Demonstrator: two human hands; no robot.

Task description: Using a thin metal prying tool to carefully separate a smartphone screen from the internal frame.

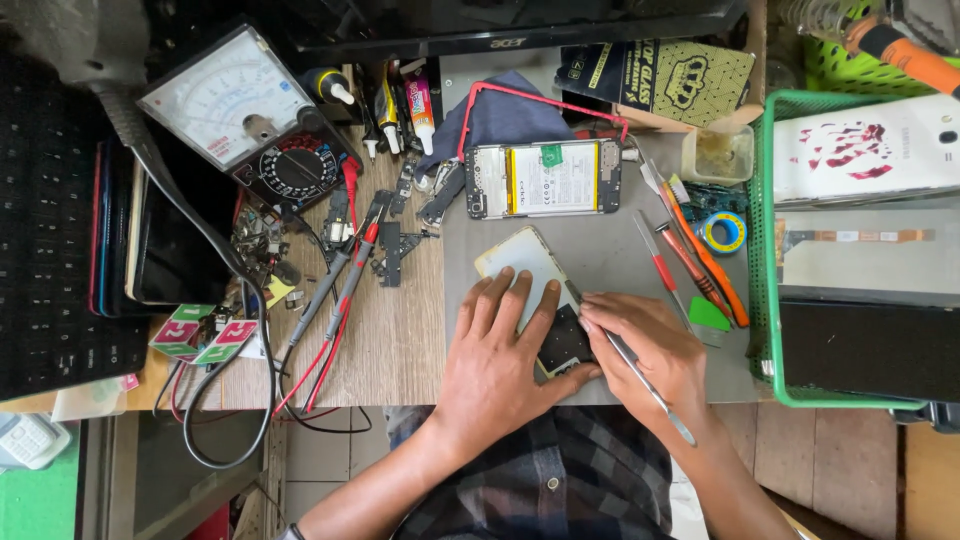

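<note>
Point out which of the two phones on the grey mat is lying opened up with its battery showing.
The opened phone at the mat's far edge, battery exposed. The other phone lies under the left hand, no battery visible.

Matt grey mat, wooden desk (grainy), shiny metal tweezers
</note>
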